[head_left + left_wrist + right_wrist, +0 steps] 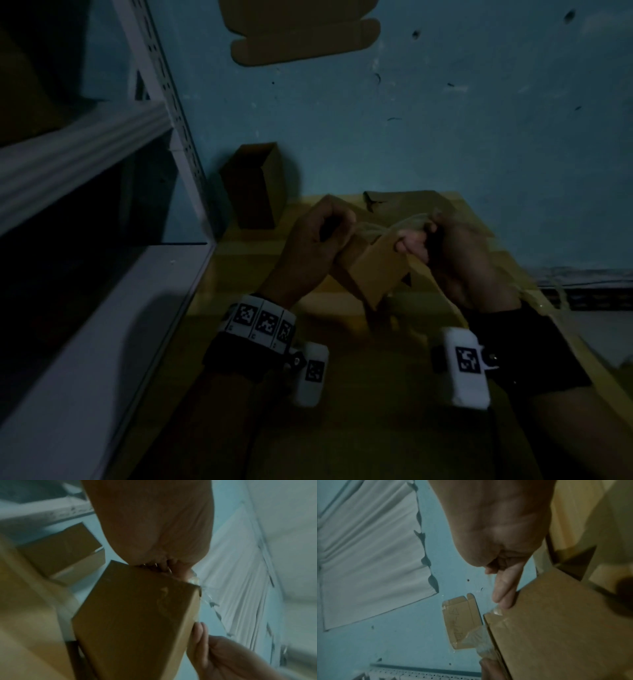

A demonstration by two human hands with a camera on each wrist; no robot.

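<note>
The small cardboard box (373, 270) is held tilted in the air between both hands, just above the yellow desk (253, 260). The left hand (313, 243) has its fingers curled round the box's upper corner. The right hand (459, 253) has its fingers closed in a pinch on a strip of clear tape (394, 224) that stretches across the top edge between the two hands. Judging by the loose, crumpled tape, the job is stripping it off the box and is partly done. One length already stands clear of the cardboard, but the rest still clings along the edge, and the box is not yet opened or flattened. The head view alone shows the wider layout: an open box (255, 186) standing upright beside the desk near the metal shelving (102, 137), and a flattened carton (301, 34) lying well apart on the blue floor (445, 120). It is too dark there to see how the tape is fixed. The right wrist view fills that in, with two fingers (503, 595) laid along the box's corner over the tape end and a crinkled wad of tape hanging off the edge below. It also shows a white sheet (368, 561) on the floor. The left wrist view shows the left fingertips (164, 565) dug in at the taped corner and the box's plain, slightly scuffed side.
</note>
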